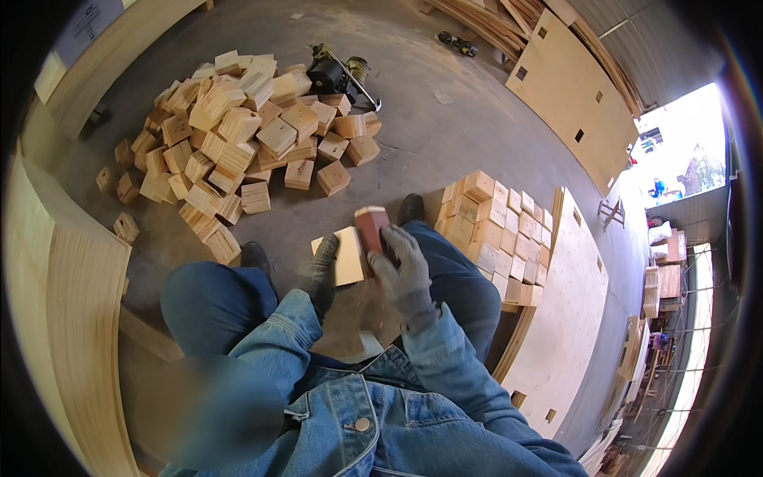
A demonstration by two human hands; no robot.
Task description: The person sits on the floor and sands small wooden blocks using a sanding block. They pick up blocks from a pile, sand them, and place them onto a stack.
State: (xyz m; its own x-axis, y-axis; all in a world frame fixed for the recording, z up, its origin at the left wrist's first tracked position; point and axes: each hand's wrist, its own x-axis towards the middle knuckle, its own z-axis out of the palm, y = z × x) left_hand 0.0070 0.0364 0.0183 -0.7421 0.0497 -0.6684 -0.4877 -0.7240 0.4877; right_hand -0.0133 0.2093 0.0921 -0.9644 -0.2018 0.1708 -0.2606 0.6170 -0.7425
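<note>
My left hand (322,270), in a grey glove, grips a pale wooden block (349,258) in front of me between my knees. In my gloved right hand (403,270) is a reddish-brown sanding block (370,226), its fingers wrapped round it. It is tilted up at the right edge of the wooden block; whether the two touch, I cannot tell. Ahead and to the left, a loose heap of similar wooden blocks (230,131) lies on the concrete floor. By my right knee, more blocks (501,226) are stacked in neat rows.
At the far edge of the heap lies a black and yellow-green power tool (338,73). Stacked plywood (75,318) rises close on my left. Plywood panels with cut-out holes lie on the right (568,310) and lean at the back right (576,103). A bright doorway (687,147) opens beyond.
</note>
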